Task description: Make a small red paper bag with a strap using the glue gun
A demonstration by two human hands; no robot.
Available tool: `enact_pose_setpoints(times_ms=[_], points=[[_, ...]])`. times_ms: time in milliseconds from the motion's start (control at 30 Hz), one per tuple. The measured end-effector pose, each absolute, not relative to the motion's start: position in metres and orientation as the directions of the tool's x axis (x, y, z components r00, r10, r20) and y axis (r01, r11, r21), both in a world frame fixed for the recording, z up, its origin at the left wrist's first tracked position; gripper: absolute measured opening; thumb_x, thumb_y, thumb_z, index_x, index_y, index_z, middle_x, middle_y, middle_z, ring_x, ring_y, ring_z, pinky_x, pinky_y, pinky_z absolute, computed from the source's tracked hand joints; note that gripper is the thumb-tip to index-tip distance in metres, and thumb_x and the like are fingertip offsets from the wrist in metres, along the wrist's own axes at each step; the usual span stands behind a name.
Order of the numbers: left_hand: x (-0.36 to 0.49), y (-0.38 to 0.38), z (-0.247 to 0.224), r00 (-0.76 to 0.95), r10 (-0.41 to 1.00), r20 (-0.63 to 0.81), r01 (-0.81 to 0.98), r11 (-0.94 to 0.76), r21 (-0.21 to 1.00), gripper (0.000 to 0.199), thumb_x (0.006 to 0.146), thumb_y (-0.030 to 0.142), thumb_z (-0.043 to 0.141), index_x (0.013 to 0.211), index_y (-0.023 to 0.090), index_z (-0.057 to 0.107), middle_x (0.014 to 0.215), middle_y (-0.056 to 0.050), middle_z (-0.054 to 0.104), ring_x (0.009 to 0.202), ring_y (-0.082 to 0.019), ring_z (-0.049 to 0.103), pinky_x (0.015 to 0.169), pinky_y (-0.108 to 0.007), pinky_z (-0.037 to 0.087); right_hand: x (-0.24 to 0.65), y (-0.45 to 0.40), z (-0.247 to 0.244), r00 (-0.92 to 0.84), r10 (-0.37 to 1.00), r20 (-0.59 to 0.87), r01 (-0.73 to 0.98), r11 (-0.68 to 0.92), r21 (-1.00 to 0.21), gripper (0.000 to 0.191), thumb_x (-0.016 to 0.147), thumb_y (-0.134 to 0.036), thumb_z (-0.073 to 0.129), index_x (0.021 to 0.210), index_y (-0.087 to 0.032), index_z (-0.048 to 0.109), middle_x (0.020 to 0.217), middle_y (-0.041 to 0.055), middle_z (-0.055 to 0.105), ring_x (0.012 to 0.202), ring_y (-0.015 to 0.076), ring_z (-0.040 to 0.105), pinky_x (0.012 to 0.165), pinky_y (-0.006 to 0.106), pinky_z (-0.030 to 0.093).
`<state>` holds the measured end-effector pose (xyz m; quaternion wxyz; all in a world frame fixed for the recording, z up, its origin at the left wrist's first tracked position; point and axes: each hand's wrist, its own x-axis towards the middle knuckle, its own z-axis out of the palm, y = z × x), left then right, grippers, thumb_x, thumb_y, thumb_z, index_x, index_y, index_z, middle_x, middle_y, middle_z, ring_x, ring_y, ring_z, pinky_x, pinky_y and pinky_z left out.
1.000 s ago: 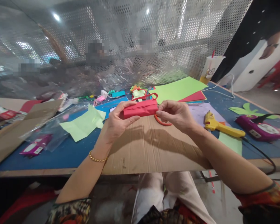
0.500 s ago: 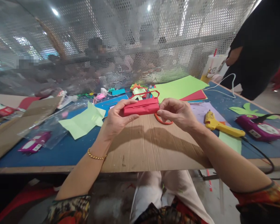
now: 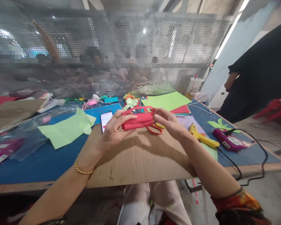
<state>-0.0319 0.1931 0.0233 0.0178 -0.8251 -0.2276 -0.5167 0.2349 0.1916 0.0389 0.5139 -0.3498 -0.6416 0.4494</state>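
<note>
A small red folded-paper piece [image 3: 139,121], with a thin red strip arching along its top, is held up over the cardboard sheet [image 3: 140,156]. My left hand [image 3: 114,128] grips its left end, thumb below and fingers on top. At the right end, my right hand [image 3: 167,122] has its fingers closed on the piece. Orange-handled scissors [image 3: 154,129] lie just behind and below it, their blades hidden. A phone [image 3: 105,119] with a lit screen rests beside my left hand.
A yellow glue gun [image 3: 202,136] and purple power strip [image 3: 229,140] are at right. Light green paper [image 3: 65,126] lies left, green sheets [image 3: 167,101] at the back. A cup [image 3: 194,87] stands near a person in black [image 3: 259,68].
The view has turned right and tilted up. The phone beside my left hand now shows more fully. My right fingers have shifted to the upper right end of the red piece.
</note>
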Motion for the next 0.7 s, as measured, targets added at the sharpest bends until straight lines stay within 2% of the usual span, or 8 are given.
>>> enact_pose_setpoints(times_ms=[133, 267, 367, 433, 500, 600, 700], points=[[-0.028, 0.190, 0.023, 0.417, 0.326, 0.848, 0.364, -0.915, 0.172, 0.043, 0.095, 0.026, 0.083, 0.136, 0.028, 0.072, 0.131, -0.011, 0.069, 0.125, -0.024, 0.072, 0.108, -0.043, 0.065, 0.226, 0.192, 0.032, -0.328, 0.911, 0.250, -0.067, 0.242, -0.968, 0.061, 0.075, -0.066, 0.093, 0.112, -0.020, 0.077, 0.107, 0.0080, 0.082, 0.096, 0.0209, 0.074, 0.085, 0.033, 0.060], [-0.028, 0.194, 0.021, 0.415, 0.337, 0.845, 0.354, -0.916, 0.191, 0.054, 0.098, 0.025, 0.080, 0.149, 0.033, 0.066, 0.135, -0.010, 0.065, 0.128, -0.023, 0.069, 0.112, -0.042, 0.063, 0.224, 0.193, 0.030, -0.281, 0.939, 0.200, -0.120, 0.173, -0.978, 0.057, 0.065, -0.058, 0.100, 0.101, -0.020, 0.078, 0.093, 0.0046, 0.081, 0.077, 0.0165, 0.071, 0.073, 0.031, 0.059], [-0.029, 0.198, 0.018, 0.380, 0.370, 0.848, 0.327, -0.911, 0.251, 0.066, 0.097, 0.034, 0.081, 0.159, 0.038, 0.057, 0.144, -0.010, 0.063, 0.136, -0.026, 0.064, 0.116, -0.046, 0.060, 0.228, 0.194, 0.031, -0.255, 0.948, 0.190, -0.143, 0.157, -0.977, 0.055, 0.063, -0.056, 0.102, 0.098, -0.020, 0.078, 0.089, 0.0035, 0.080, 0.068, 0.0153, 0.070, 0.066, 0.029, 0.059], [-0.031, 0.201, 0.015, 0.315, 0.435, 0.844, 0.260, -0.894, 0.364, 0.072, 0.095, 0.043, 0.083, 0.161, 0.040, 0.054, 0.151, -0.011, 0.059, 0.131, -0.027, 0.067, 0.110, -0.045, 0.063, 0.230, 0.196, 0.031, -0.235, 0.950, 0.203, -0.168, 0.166, -0.972, 0.055, 0.064, -0.056, 0.101, 0.099, -0.021, 0.078, 0.093, 0.0050, 0.082, 0.074, 0.0176, 0.073, 0.068, 0.031, 0.062], [-0.032, 0.203, 0.014, 0.235, 0.570, 0.788, 0.154, -0.822, 0.548, 0.072, 0.094, 0.050, 0.083, 0.159, 0.036, 0.055, 0.151, -0.013, 0.059, 0.117, -0.024, 0.072, 0.099, -0.041, 0.067, 0.232, 0.198, 0.030, -0.208, 0.953, 0.223, -0.196, 0.183, -0.963, 0.055, 0.065, -0.055, 0.101, 0.102, -0.021, 0.078, 0.101, 0.0069, 0.083, 0.084, 0.0202, 0.076, 0.074, 0.033, 0.065], [-0.030, 0.204, 0.015, 0.182, 0.804, 0.567, 0.023, -0.580, 0.815, 0.069, 0.091, 0.052, 0.084, 0.150, 0.024, 0.061, 0.135, -0.014, 0.068, 0.099, -0.019, 0.075, 0.088, -0.035, 0.067, 0.232, 0.203, 0.025, -0.179, 0.957, 0.229, -0.220, 0.188, -0.957, 0.055, 0.065, -0.053, 0.101, 0.104, -0.021, 0.078, 0.110, 0.0089, 0.084, 0.094, 0.0228, 0.079, 0.083, 0.036, 0.068], [-0.023, 0.203, 0.016, 0.192, 0.904, 0.381, -0.021, -0.385, 0.923, 0.063, 0.083, 0.044, 0.090, 0.135, 0.016, 0.067, 0.120, -0.013, 0.076, 0.095, -0.020, 0.075, 0.082, -0.033, 0.067, 0.230, 0.205, 0.019, -0.170, 0.961, 0.217, -0.226, 0.176, -0.958, 0.056, 0.064, -0.053, 0.102, 0.104, -0.022, 0.079, 0.111, 0.0088, 0.085, 0.095, 0.0229, 0.079, 0.088, 0.038, 0.068]])
